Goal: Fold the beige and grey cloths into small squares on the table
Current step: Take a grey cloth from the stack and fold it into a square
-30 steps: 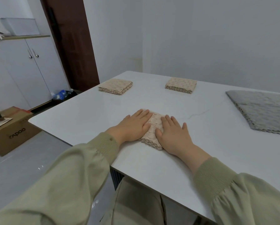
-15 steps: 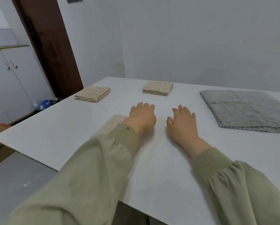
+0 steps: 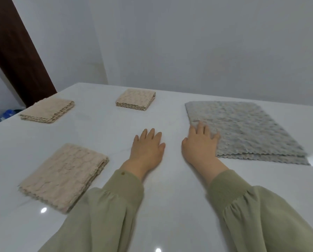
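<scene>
Three beige cloths lie folded into small squares on the white table (image 3: 170, 206): one near me at the left (image 3: 63, 174), one at the far left (image 3: 47, 112), one at the far middle (image 3: 135, 99). A large grey cloth (image 3: 243, 130) lies spread flat at the right, with more than one layer showing at its near edge. My right hand (image 3: 199, 144) rests with its fingers on the grey cloth's near left corner, fingers apart. My left hand (image 3: 147, 148) lies flat on the bare table between the near beige square and the grey cloth, holding nothing.
White walls stand close behind the table. A dark brown door frame (image 3: 15, 51) rises at the far left, with blue things (image 3: 8, 113) on the floor beside it. The table's left edge runs near the far-left beige square.
Both hands have left the near beige square and moved right. The right hand has reached the grey cloth's corner. My view has swung to the right.
</scene>
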Motion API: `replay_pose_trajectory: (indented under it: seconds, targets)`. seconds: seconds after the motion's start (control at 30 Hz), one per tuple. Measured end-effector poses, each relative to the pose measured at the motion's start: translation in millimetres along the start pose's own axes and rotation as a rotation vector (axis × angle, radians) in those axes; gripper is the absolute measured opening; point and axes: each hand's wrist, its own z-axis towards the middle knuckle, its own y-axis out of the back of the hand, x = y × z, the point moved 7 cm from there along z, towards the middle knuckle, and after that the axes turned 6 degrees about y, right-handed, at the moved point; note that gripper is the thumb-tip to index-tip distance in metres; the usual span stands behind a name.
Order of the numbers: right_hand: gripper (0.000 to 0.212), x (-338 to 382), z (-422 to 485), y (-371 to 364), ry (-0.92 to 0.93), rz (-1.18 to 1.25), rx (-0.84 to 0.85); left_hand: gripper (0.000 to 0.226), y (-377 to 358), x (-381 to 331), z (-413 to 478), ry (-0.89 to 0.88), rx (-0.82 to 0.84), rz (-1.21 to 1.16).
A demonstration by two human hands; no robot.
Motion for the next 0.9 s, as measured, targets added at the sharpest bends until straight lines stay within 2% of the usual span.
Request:
replay_pose_trajectory:
  seconds: [0.17, 0.27, 0.43, 0.7, 0.77, 0.9]
  targets:
    - [0.055, 1, -12, 2, 0.021, 0.097, -0.091, 0.054, -4, -2, -10, -0.032, 0.036, 0.009]
    - [0.052, -13, -19, 5, -0.068, 0.109, -0.125, 0.054, -6, -6, -22, -0.04, 0.02, 0.001]
    - [0.022, -26, -31, 19, -0.072, 0.016, -0.157, 0.05, -7, -16, -41, -0.021, -0.022, -0.027]
    - [0.038, -74, -41, 26, -0.171, -0.132, -0.181, 0.046, -7, -30, -48, -0.002, -0.045, -0.043]
    - [0.039, -80, -34, 22, -0.159, -0.092, -0.177, 0.045, -8, -30, -46, -0.007, -0.05, -0.036]
    - [0.031, -96, -14, 15, -0.108, 0.151, -0.238, 0.046, -11, -37, -37, 0.009, -0.048, -0.012]
